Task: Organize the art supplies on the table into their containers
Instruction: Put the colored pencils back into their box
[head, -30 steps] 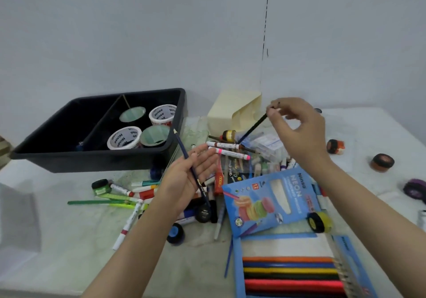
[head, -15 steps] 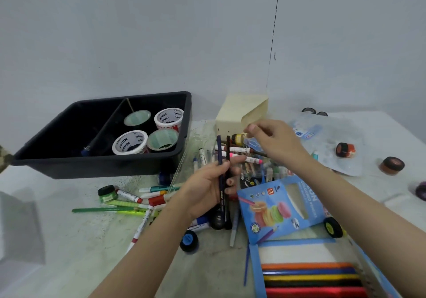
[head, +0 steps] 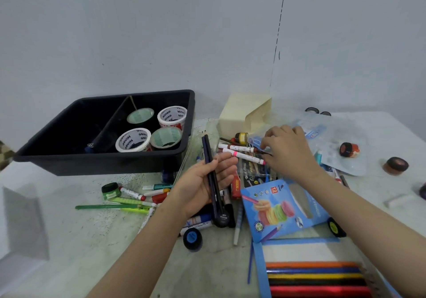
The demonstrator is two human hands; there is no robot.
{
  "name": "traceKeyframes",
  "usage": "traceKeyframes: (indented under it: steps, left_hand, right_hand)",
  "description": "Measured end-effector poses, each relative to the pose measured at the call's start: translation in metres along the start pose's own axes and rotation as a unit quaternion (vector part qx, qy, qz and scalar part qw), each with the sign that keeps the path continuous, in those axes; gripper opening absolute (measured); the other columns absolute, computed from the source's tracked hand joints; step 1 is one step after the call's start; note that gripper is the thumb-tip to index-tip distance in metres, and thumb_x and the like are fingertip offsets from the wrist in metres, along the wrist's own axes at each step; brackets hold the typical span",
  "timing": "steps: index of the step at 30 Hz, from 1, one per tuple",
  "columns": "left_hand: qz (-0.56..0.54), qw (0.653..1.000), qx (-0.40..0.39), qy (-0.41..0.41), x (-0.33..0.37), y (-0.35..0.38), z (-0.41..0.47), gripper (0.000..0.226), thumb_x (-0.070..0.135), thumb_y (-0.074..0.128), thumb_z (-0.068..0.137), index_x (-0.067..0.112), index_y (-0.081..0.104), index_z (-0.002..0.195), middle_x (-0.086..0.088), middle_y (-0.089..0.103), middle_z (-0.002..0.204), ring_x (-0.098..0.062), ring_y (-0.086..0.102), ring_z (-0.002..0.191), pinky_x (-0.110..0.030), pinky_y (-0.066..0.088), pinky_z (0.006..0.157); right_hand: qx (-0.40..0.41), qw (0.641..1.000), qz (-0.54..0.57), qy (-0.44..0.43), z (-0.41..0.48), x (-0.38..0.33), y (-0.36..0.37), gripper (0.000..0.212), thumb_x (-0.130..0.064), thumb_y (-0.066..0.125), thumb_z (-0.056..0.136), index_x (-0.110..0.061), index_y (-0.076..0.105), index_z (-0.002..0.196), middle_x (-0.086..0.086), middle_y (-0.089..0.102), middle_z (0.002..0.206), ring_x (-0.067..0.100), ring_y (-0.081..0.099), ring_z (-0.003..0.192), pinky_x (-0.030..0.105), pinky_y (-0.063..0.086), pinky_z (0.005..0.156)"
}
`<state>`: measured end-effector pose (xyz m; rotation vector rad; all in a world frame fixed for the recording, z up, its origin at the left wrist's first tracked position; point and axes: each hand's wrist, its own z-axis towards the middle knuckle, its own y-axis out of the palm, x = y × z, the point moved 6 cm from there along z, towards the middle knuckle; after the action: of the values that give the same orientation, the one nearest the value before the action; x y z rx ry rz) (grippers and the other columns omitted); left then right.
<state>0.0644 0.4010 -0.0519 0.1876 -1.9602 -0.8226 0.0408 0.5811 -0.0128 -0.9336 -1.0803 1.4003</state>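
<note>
**Two dark pencils in left hand; right hand down in the marker pile**

Left hand (head: 202, 184), mid-counter, palm up. Its grip is holding two dark pencils (head: 208, 154) side by side, thumb laid across them, fingers only loosely bent. Their tips point far, toward the black bin (head: 92, 166).

Right hand (head: 290, 152), palm down over the loose heap right of centre. Fingertips (head: 265, 144) are curled into the clutter, just beside a white marker with a pink band (head: 244, 156). Cannot tell whether this grip has closed on anything.

The bin sits far left on the counter (head: 69, 240), with four tape rolls (head: 133, 139) in its right compartment. A blue pencil carton (head: 283, 207) lies near right. An open tray of coloured pencils (head: 315, 277) lies nearer still. A cream box (head: 242, 115) stands far, behind the heap.
</note>
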Motion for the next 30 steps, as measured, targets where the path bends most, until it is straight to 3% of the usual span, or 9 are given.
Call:
traceKeyframes:
  steps: [4, 7, 11, 14, 16, 22, 26, 28, 30]
  left_hand:
    - [0.008, 1.000, 0.012, -0.006, -0.002, 0.000, -0.001, 0.030, 0.009, 0.036, 0.099, 0.001, 0.060, 0.114, -0.016, 0.069, 0.107, -0.021, 0.070, 0.089, -0.030, 0.058, 0.075]
    - [0.014, 1.000, 0.016, -0.001, -0.001, 0.001, -0.002, 0.032, 0.010, 0.034, 0.099, 0.000, 0.057, 0.118, -0.017, 0.067, 0.113, -0.024, 0.067, 0.100, -0.032, 0.056, 0.083]
    - [0.010, 0.999, 0.030, 0.011, -0.001, 0.001, -0.001, 0.033, 0.011, 0.032, 0.100, 0.000, 0.055, 0.120, -0.018, 0.065, 0.116, -0.026, 0.064, 0.107, -0.034, 0.053, 0.088]
    - [0.008, 0.999, 0.038, 0.023, 0.000, 0.001, 0.000, 0.033, 0.012, 0.033, 0.100, 0.000, 0.055, 0.121, -0.017, 0.065, 0.116, -0.025, 0.063, 0.109, -0.034, 0.052, 0.091]
    - [0.007, 0.999, 0.036, 0.026, 0.000, 0.002, 0.000, 0.033, 0.012, 0.033, 0.100, 0.001, 0.056, 0.121, -0.017, 0.065, 0.117, -0.025, 0.063, 0.109, -0.034, 0.052, 0.091]
    - [0.062, 0.997, -0.035, -0.005, -0.007, 0.018, -0.005, 0.037, 0.016, 0.039, 0.094, 0.002, 0.056, 0.123, -0.016, 0.063, 0.121, -0.027, 0.060, 0.114, -0.042, 0.045, 0.101]
    - [0.064, 0.994, -0.088, -0.034, -0.013, 0.027, -0.017, 0.037, 0.019, 0.044, 0.087, 0.005, 0.061, 0.117, -0.015, 0.067, 0.114, -0.024, 0.068, 0.092, -0.035, 0.057, 0.079]
    - [0.065, 0.994, -0.082, -0.029, -0.013, 0.023, -0.023, 0.034, 0.016, 0.046, 0.085, 0.005, 0.062, 0.114, -0.012, 0.069, 0.105, -0.017, 0.064, 0.073, -0.028, 0.054, 0.063]
    - [0.053, 0.996, -0.064, -0.020, -0.013, 0.013, -0.029, 0.033, 0.011, 0.047, 0.083, 0.003, 0.060, 0.113, -0.008, 0.069, 0.091, -0.011, 0.053, 0.057, -0.021, 0.046, 0.050]
  right_hand:
    - [0.009, 1.000, -0.026, -0.009, 0.002, 0.000, 0.002, 0.017, -0.024, 0.057, 0.086, -0.017, 0.069, 0.097, 0.000, 0.059, 0.111, 0.022, 0.049, 0.102, 0.036, 0.028, 0.085]
    - [0.082, 0.990, 0.112, 0.016, -0.001, 0.007, -0.010, 0.011, -0.019, 0.058, 0.085, -0.014, 0.067, 0.088, 0.001, 0.063, 0.096, 0.020, 0.055, 0.089, 0.032, 0.032, 0.081]
    - [0.213, 0.880, 0.418, 0.080, -0.011, 0.019, -0.044, 0.005, -0.012, 0.061, 0.088, -0.017, 0.063, 0.087, -0.012, 0.062, 0.081, -0.001, 0.057, 0.073, 0.014, 0.043, 0.069]
    - [0.314, 0.790, 0.520, 0.083, -0.018, 0.021, -0.075, 0.010, -0.008, 0.060, 0.089, -0.014, 0.060, 0.097, 0.001, 0.066, 0.083, 0.011, 0.063, 0.077, 0.019, 0.050, 0.074]
    - [0.325, 0.767, 0.548, 0.074, -0.020, 0.018, -0.090, 0.019, -0.009, 0.059, 0.090, -0.017, 0.055, 0.106, 0.008, 0.068, 0.083, 0.020, 0.063, 0.077, 0.025, 0.051, 0.075]
    - [0.093, 0.837, 0.538, 0.031, -0.012, -0.019, -0.079, 0.026, -0.007, 0.064, 0.085, -0.020, 0.057, 0.106, -0.003, 0.066, 0.068, 0.009, 0.052, 0.062, 0.019, 0.044, 0.066]
    - [0.020, 0.853, 0.522, 0.004, -0.017, -0.044, -0.056, 0.023, -0.011, 0.065, 0.086, -0.022, 0.058, 0.105, -0.003, 0.064, 0.068, 0.005, 0.054, 0.059, 0.011, 0.044, 0.056]
    - [-0.005, 0.830, 0.558, 0.010, -0.016, -0.054, -0.045, 0.022, -0.010, 0.067, 0.085, -0.019, 0.059, 0.104, 0.006, 0.062, 0.074, 0.012, 0.058, 0.059, 0.017, 0.048, 0.050]
    - [0.009, 0.858, 0.514, -0.012, -0.011, -0.063, -0.038, 0.019, -0.015, 0.068, 0.085, -0.020, 0.064, 0.103, 0.000, 0.061, 0.072, 0.018, 0.058, 0.064, 0.020, 0.049, 0.058]
